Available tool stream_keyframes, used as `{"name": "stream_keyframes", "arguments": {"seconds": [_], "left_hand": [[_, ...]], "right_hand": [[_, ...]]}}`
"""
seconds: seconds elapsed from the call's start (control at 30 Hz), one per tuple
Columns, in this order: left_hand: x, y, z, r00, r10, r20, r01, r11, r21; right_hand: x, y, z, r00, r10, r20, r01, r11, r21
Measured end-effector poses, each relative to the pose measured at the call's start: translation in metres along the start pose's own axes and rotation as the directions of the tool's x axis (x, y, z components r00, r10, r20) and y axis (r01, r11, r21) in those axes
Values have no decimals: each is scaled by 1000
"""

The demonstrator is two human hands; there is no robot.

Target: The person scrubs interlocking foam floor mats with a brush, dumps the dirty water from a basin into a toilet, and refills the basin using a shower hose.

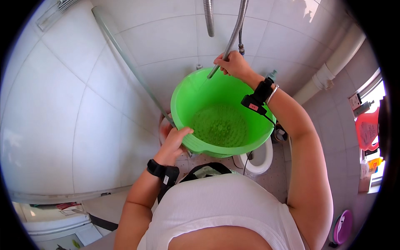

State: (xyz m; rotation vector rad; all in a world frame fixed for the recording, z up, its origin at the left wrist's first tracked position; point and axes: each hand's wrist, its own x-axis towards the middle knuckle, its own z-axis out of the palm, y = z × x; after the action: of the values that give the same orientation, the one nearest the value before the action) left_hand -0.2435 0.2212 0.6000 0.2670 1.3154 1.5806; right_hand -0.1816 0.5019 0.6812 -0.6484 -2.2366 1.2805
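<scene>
A large green tub (246, 148) is tilted toward me, with rippling water (221, 125) in its bottom. At its near left rim, my left hand (175, 141) is closed on the edge, thumb over the top. Above the far rim, my right hand (234, 64) grips a silver metal hose (234, 37) near its end. That hose end points down into the tub, and a thin stream seems to leave it. Each wrist wears a black strapped device.
Beneath the tub's right side is a white toilet (259, 160). A metal rail (129, 62) runs down on the left. Another hose (209, 18) hangs from above. A white pipe (329, 75) crosses the right corner. A red bottle (367, 130) stands by the window, with a purple basin (343, 227) below.
</scene>
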Motion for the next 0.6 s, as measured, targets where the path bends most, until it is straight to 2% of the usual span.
{"name": "stream_keyframes", "arguments": {"seconds": [0.03,0.07,0.13,0.17,0.23,0.27,0.33,0.37,0.43,0.5,0.57,0.6], "left_hand": [[0,1,2,1000,10,-4,-10,1000,16],[3,0,2,1000,8,4,-8,1000,17],[7,-1,2,998,56,4,-56,998,-4],[4,1,4,998,57,14,-57,998,-2],[-1,8,8,999,48,5,-48,998,-40],[2,7,7,999,46,8,-46,998,-40],[9,8,4,987,157,-20,-157,988,-2],[10,8,4,988,155,-20,-156,988,0],[9,12,5,971,237,-11,-235,968,83],[9,15,6,976,219,-3,-217,970,109],[9,17,9,979,205,7,-204,970,133],[7,19,12,982,190,14,-190,974,124]], "right_hand": [[-6,-5,-1,997,9,79,-14,998,68],[-12,-8,-3,997,12,71,-17,998,64],[-24,-16,-9,961,142,238,-151,988,19],[-32,-21,-13,963,143,228,-150,988,16],[-46,-29,-24,935,177,306,-119,973,-199],[-51,-30,-32,936,179,303,-121,972,-200],[-57,-25,-49,973,95,211,11,891,-453],[-56,-19,-57,973,96,211,9,892,-452],[-46,-4,-73,998,42,39,-6,754,-656],[-33,15,-78,999,43,9,-28,786,-618],[-24,21,-72,992,14,-127,-69,898,-435],[-20,26,-69,996,2,-90,-30,950,-312]]}}
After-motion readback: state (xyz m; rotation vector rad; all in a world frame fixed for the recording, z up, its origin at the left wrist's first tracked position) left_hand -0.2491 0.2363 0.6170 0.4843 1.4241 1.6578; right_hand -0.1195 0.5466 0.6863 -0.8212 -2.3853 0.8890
